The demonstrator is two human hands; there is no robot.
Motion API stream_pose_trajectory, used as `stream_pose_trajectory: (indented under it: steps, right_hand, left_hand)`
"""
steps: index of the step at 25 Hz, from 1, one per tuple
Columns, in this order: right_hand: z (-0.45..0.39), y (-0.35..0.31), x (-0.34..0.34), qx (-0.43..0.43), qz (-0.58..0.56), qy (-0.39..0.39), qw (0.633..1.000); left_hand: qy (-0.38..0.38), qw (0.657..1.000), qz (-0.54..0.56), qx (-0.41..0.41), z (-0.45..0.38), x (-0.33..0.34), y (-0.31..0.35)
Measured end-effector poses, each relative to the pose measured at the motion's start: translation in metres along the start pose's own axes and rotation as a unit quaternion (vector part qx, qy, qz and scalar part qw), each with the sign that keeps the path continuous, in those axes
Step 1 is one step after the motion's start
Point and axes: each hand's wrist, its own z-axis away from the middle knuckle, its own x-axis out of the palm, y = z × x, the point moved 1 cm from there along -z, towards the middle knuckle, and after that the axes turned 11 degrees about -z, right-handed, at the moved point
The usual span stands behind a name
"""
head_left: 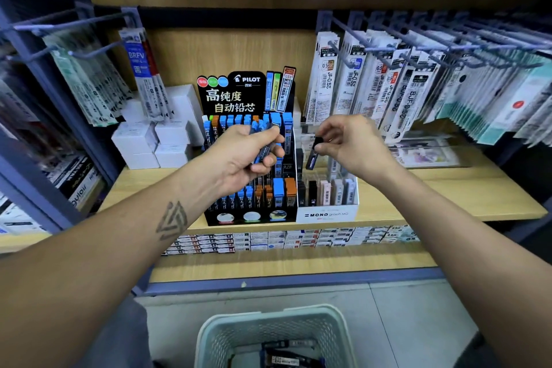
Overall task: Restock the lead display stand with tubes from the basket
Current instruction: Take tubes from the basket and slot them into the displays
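Left of the black PILOT lead display stand (pixel 251 158): white boxes (pixel 155 140) stacked on the wooden shelf (pixel 448 194). In front of the stand: left hand (pixel 245 155), fingers curled round a bunch of blue-capped lead tubes (pixel 264 140). Just right of the stand, above the white MONO box (pixel 327 213): right hand (pixel 352 143), thumb and fingertips pinching a single dark tube (pixel 313 154) by its top end. Further right of the stand: hanging refill packs (pixel 418 92). Below the stand, on the floor: pale green basket (pixel 274 334), more tubes inside.
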Motion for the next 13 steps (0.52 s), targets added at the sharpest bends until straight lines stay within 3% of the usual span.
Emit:
stream_pose_trajectory:
  steps: [6,13]
  right_hand:
    - [-0.006,0.005,-0.001,-0.012,0.079,0.03,0.996]
    - [-0.011,0.007,0.019,-0.024,0.16,-0.014,0.987]
  left_hand:
    - [-0.001,1.0,-0.017,-0.014,0.002,-0.001,-0.002]
    - [-0.005,1.0,-0.023,-0.014,0.003,0.001,-0.004]
